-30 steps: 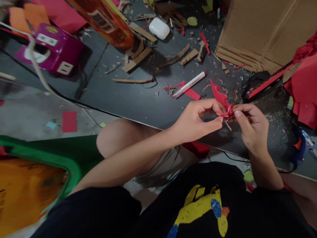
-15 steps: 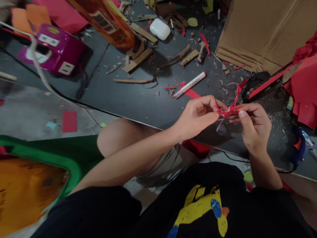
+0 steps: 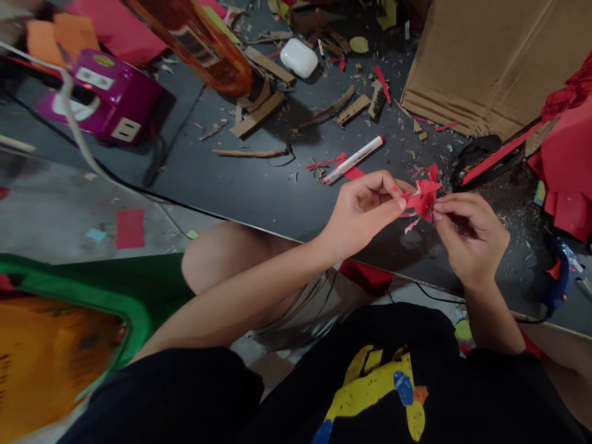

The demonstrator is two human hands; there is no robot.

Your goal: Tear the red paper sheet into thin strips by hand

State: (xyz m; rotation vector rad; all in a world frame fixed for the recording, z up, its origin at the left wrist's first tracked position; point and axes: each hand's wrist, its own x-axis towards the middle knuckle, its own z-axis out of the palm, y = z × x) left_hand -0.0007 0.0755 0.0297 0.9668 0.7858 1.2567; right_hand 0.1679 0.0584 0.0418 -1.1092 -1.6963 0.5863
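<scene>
A small piece of cut red paper (image 3: 424, 196) with thin curled strips is held over the front edge of the dark board (image 3: 259, 185). My left hand (image 3: 365, 213) pinches its left side between thumb and fingertips. My right hand (image 3: 469, 237) pinches its right side, fingers curled in. Both hands hover just above the board, in front of my knee. A white marker (image 3: 354, 158) lies on the board just beyond my left hand.
Cardboard scraps (image 3: 259, 111) and red paper bits litter the board. A white earbud case (image 3: 298, 58) lies at the back, a purple power block (image 3: 104, 92) at the left, a large cardboard sheet (image 3: 490, 61) at the back right, red paper (image 3: 568, 179) and a blue glue gun (image 3: 559, 274) at the right.
The red paper piece has been turned and worked between my fingers, from long strips sticking up to a more bunched shape. Both hands shifted slightly up and left.
</scene>
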